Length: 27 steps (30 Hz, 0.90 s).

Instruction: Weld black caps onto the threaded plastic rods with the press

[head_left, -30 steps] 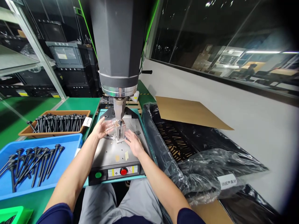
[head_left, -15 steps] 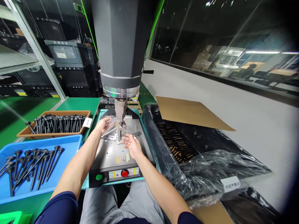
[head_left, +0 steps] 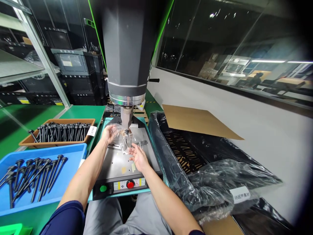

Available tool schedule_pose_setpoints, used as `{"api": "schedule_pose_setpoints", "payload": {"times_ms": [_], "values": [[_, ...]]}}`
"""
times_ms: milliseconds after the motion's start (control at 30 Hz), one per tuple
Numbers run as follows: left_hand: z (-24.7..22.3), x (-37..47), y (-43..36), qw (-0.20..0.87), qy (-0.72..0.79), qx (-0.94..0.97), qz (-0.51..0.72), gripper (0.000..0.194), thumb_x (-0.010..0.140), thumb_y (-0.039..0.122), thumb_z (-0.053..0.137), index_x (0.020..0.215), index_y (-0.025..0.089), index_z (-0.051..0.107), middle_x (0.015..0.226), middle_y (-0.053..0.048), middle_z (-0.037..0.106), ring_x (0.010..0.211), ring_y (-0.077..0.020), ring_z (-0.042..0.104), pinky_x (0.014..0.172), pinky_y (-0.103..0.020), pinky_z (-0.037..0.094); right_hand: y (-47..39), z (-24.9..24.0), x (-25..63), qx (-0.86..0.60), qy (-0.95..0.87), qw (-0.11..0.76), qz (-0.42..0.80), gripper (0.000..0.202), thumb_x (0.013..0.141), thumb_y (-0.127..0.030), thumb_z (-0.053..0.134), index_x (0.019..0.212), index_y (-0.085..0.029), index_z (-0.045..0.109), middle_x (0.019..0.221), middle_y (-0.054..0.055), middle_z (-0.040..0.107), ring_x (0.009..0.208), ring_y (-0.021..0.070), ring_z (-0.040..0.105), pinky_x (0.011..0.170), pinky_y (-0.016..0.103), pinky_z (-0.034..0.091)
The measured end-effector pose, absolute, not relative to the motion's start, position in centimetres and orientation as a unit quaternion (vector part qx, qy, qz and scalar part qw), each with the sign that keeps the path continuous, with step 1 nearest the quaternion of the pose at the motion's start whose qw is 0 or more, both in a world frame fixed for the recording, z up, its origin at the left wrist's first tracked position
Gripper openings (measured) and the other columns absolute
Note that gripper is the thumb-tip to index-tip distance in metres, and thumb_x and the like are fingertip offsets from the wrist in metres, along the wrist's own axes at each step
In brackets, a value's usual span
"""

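Under the grey head of a press-like machine (head_left: pixel 126 117), a small black-topped part (head_left: pixel 126 132) stands in the fixture. Clear plastic film (head_left: pixel 119 128) lies around it. My left hand (head_left: pixel 109 133) is at the left of the fixture, its curled fingers pinching the film's edge. To the right and slightly lower, my right hand (head_left: pixel 138 157) is turned palm up with its fingers apart, close to the fixture's base. Whether its fingertips touch anything is too small to tell. Both hands are above the metal plate (head_left: pixel 112 171).
A blue tray (head_left: pixel 70 163) and an orange tray (head_left: pixel 57 144) of black bolt-like parts stand at the left. Green (head_left: pixel 103 188) and red (head_left: pixel 130 184) buttons sit on the machine's front. At the right, a plastic-lined box (head_left: pixel 168 160) holds dark parts beside a cardboard sheet (head_left: pixel 198 122).
The view has tilted slightly. My right hand's fingers have shifted a little around the fixture's lower right, and the film between my hands has changed shape.
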<state>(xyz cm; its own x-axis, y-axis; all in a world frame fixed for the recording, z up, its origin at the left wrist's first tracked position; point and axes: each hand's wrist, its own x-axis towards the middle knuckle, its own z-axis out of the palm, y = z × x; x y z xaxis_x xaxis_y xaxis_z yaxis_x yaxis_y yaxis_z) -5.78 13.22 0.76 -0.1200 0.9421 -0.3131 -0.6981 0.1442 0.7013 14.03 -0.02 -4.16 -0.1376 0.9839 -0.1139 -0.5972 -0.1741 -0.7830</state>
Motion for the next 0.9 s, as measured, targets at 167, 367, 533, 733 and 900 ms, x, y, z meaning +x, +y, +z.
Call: {"api": "schedule_pose_setpoints", "payload": {"times_ms": [167,367,533,733,900], "values": [[0.8,-5.9,12.9,0.641,0.394,0.168,0.636,0.012,0.073,0.014,0.064,0.082,0.016,0.057,0.083,-0.007,0.068,0.074,-0.0197,0.068,0.068,-0.035,0.061,-2.2,-5.9,19.3,-0.422,-0.348,0.422,0.723,0.039,0.076,-0.051,0.073,0.088,-0.014,0.068,0.074,0.008,0.071,0.056,0.0157,0.065,0.04,0.02,0.043],[1.1,-6.5,13.2,0.644,0.401,0.184,0.625,0.012,0.07,0.009,0.062,0.075,0.016,0.054,0.095,-0.011,0.07,0.087,-0.0237,0.07,0.072,-0.034,0.062,3.5,-4.0,22.8,-0.537,-0.293,0.66,0.437,0.037,0.082,-0.052,0.066,0.074,-0.017,0.061,0.059,0.002,0.063,0.047,0.0106,0.055,0.042,0.019,0.041],[1.6,-6.7,13.4,0.644,0.398,0.199,0.623,0.01,0.069,0.01,0.06,0.075,0.015,0.054,0.098,-0.011,0.07,0.087,-0.0237,0.071,0.074,-0.035,0.063,11.8,-0.8,21.7,-0.536,-0.278,0.465,0.647,0.057,0.096,-0.063,0.035,0.108,-0.012,0.057,0.071,0.013,0.07,0.056,0.0188,0.065,0.046,0.024,0.048],[1.7,-6.5,13.1,0.652,0.395,0.206,0.613,0.013,0.066,0.008,0.061,0.07,0.015,0.052,0.101,-0.012,0.07,0.087,-0.0257,0.072,0.069,-0.034,0.063,15.9,-1.6,20.7,-0.403,-0.247,0.344,0.811,0.067,0.096,-0.068,0.016,0.13,-0.02,0.047,0.092,0.016,0.071,0.057,0.0176,0.066,0.036,0.019,0.038],[1.6,-6.5,12.9,0.65,0.408,0.218,0.602,0.016,0.067,0.008,0.061,0.063,0.016,0.048,0.104,-0.012,0.071,0.088,-0.0254,0.072,0.066,-0.03,0.063,17.2,-2.5,19.7,-0.381,-0.277,0.462,0.751,0.025,0.101,-0.032,0.046,0.109,-0.014,0.062,0.092,0.011,0.073,0.07,0.0157,0.07,0.047,0.019,0.049]]}}
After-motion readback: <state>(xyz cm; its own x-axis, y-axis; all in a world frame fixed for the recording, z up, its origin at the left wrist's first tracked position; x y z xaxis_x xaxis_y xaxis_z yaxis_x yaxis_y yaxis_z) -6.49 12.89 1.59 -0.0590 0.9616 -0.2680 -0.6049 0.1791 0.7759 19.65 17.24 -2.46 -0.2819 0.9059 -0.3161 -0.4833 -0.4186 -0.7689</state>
